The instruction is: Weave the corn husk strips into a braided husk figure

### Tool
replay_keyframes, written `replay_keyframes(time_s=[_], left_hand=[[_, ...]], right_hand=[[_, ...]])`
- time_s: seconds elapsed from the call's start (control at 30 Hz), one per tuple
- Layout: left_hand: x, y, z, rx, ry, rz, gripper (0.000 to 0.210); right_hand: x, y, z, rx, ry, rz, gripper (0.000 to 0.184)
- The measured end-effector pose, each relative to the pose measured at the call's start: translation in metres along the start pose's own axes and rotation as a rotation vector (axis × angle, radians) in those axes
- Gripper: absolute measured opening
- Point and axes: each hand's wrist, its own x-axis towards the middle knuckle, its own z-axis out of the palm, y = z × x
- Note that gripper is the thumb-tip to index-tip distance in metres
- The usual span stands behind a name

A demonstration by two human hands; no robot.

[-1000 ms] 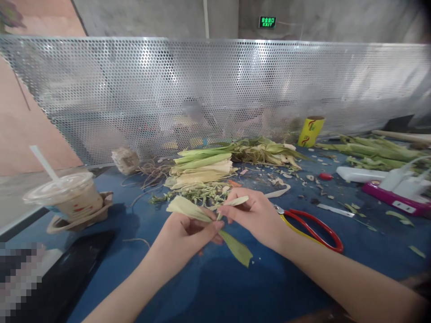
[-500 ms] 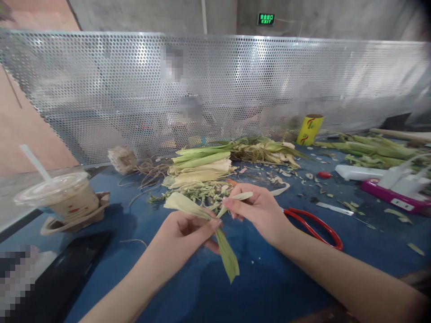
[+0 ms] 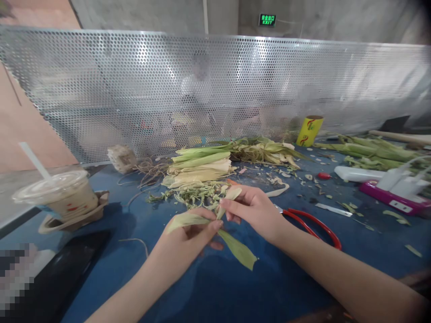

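Pale green corn husk strips (image 3: 239,251) cross between my two hands above the blue table. My left hand (image 3: 193,240) pinches them where they meet, thumb on top; one end lies back over its knuckles and another hangs down to the right. Between its thumb and fingers, my right hand (image 3: 251,211) grips an upper husk end that points up. Right behind the hands lie small green sprigs (image 3: 198,194) and a stack of flattened corn husks (image 3: 202,166). Red-handled scissors (image 3: 313,224) lie by my right wrist, their blades mostly hidden by it.
At left stand an iced drink cup (image 3: 63,195) in a cardboard holder and a dark tablet-like slab (image 3: 67,269). Twine (image 3: 150,170) lies behind. To the right are a craft knife (image 3: 333,209), a purple power strip (image 3: 390,197) and more husks (image 3: 377,150). A perforated metal screen (image 3: 134,98) borders the back.
The hanging husk end has swung to the right and upward. The left end has folded back over my left hand. My right hand's husk end now points more upright.
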Motion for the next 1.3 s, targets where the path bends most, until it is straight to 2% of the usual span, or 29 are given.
replay_keyframes(time_s=[0.17, 0.3, 0.4, 0.53, 0.67, 0.77, 0.87, 1.0, 1.17, 1.3], left_hand=[[0.002, -0.002, -0.001, -0.110, -0.064, -0.031, 0.015], [0.003, -0.003, 0.000, -0.168, -0.034, -0.056, 0.018], [0.003, -0.002, -0.002, -0.130, 0.027, -0.072, 0.029], [0.002, 0.003, -0.003, -0.181, 0.063, -0.014, 0.048], [0.003, 0.002, 0.000, -0.175, 0.045, 0.029, 0.054], [0.004, -0.008, 0.002, -0.179, -0.043, 0.062, 0.055], [0.004, -0.018, 0.000, -0.083, -0.069, 0.142, 0.051], [0.003, -0.020, -0.008, 0.150, -0.018, 0.232, 0.044], [0.003, -0.011, -0.012, 0.209, -0.079, 0.152, 0.046], [0.008, -0.012, -0.009, 0.117, -0.044, 0.098, 0.048]], right_hand=[[-0.002, 0.004, 0.004, 0.097, 0.097, -0.011, 0.021], [0.002, 0.010, 0.005, 0.159, 0.117, -0.038, 0.021], [0.005, 0.010, 0.004, 0.209, 0.074, 0.004, 0.025], [0.003, 0.008, 0.005, 0.033, 0.031, 0.037, 0.026], [-0.002, 0.011, 0.010, 0.026, -0.142, 0.056, 0.028], [-0.004, 0.012, 0.012, 0.069, -0.252, 0.054, 0.025], [-0.005, 0.010, 0.011, -0.072, -0.201, 0.059, 0.022], [-0.006, 0.011, 0.010, -0.228, -0.135, 0.019, 0.014], [-0.005, 0.013, 0.011, -0.211, -0.152, 0.041, 0.009], [-0.003, 0.012, 0.008, -0.227, -0.108, 0.132, 0.006]])
